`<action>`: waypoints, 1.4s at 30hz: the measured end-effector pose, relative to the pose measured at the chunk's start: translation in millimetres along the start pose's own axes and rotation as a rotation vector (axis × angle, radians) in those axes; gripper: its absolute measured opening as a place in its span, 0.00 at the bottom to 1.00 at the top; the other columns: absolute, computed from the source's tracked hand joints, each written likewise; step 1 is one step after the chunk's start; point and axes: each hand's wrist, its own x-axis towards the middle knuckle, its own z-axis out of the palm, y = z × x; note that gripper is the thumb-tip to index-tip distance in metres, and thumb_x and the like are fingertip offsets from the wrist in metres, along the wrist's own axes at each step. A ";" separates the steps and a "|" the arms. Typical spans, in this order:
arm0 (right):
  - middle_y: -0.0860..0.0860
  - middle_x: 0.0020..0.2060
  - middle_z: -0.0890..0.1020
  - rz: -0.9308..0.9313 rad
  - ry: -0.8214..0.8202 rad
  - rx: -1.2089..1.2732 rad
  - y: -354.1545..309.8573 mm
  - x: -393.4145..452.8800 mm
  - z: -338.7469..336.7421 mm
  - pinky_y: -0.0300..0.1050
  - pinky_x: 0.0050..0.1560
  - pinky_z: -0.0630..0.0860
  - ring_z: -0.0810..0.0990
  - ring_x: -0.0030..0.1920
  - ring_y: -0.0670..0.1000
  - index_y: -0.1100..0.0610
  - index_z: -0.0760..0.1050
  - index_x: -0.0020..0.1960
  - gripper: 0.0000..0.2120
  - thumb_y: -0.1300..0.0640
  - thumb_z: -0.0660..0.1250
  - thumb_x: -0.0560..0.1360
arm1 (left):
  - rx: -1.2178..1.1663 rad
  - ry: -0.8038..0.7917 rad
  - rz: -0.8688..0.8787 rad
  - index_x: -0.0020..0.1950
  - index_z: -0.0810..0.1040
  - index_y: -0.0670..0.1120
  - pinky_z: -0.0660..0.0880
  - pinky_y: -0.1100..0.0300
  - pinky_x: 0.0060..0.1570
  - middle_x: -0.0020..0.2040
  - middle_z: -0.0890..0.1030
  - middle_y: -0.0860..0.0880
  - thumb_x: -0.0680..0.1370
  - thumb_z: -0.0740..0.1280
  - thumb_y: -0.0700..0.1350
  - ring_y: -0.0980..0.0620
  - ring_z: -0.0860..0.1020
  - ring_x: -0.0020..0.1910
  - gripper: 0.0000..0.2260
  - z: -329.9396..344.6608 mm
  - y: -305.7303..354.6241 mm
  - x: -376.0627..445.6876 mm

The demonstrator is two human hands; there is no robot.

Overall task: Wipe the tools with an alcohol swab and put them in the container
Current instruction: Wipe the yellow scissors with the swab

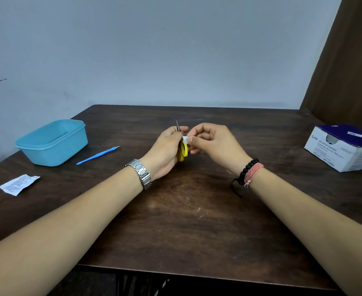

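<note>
Dark counter [186,210]: our left hand [165,150] grips the scissors [183,149] steady at centre, right fingers [194,141] pinch the swab [185,139] to wipe; container [52,144] waits at ten o'clock.

white box [333,153] printed "BD Alcohol Swabs" (smaller lines unreadable)

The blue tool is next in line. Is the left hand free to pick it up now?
Probably not yet: the left hand grips the yellow scissors. The blue tool lies in the open on the table beside the container, nothing blocking it.
</note>
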 end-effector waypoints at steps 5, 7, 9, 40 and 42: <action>0.56 0.39 0.85 -0.037 0.042 -0.064 0.7 1.5 -3.7 0.42 0.40 0.81 0.83 0.40 0.49 0.58 0.80 0.45 0.01 0.61 0.71 0.75 | -0.132 -0.044 -0.012 0.55 0.76 0.44 0.78 0.57 0.40 0.43 0.82 0.44 0.84 0.55 0.37 0.50 0.80 0.37 0.11 0.2 6.7 -3.6; 0.54 0.38 0.85 -0.083 0.070 -0.150 -0.5 1.0 -6.2 0.41 0.39 0.80 0.84 0.38 0.49 0.56 0.80 0.44 0.02 0.60 0.71 0.75 | -0.190 -0.061 -0.020 0.57 0.76 0.41 0.80 0.53 0.46 0.44 0.83 0.43 0.84 0.54 0.37 0.47 0.80 0.41 0.11 -1.4 8.7 -4.6; 0.51 0.35 0.85 -0.131 0.103 -0.231 -2.0 -0.6 -6.6 0.38 0.37 0.79 0.84 0.34 0.47 0.56 0.80 0.44 0.02 0.60 0.72 0.74 | -0.240 -0.076 -0.042 0.57 0.75 0.41 0.82 0.50 0.45 0.46 0.82 0.41 0.85 0.54 0.38 0.45 0.81 0.41 0.11 -1.2 8.6 -5.8; 0.45 0.34 0.81 -0.307 0.079 -0.655 3.8 0.0 -3.3 0.48 0.42 0.79 0.79 0.36 0.45 0.51 0.80 0.42 0.04 0.60 0.71 0.71 | -0.228 -0.221 -0.107 0.57 0.76 0.43 0.77 0.57 0.37 0.44 0.80 0.45 0.85 0.52 0.43 0.51 0.80 0.38 0.14 1.7 2.3 -9.1; 0.45 0.36 0.82 -0.314 0.031 -0.665 3.1 -0.1 -1.4 0.49 0.43 0.79 0.79 0.37 0.45 0.52 0.82 0.43 0.04 0.60 0.71 0.72 | -0.241 -0.161 -0.099 0.57 0.76 0.43 0.77 0.60 0.32 0.44 0.79 0.45 0.84 0.53 0.42 0.50 0.79 0.37 0.13 0.2 3.9 -8.2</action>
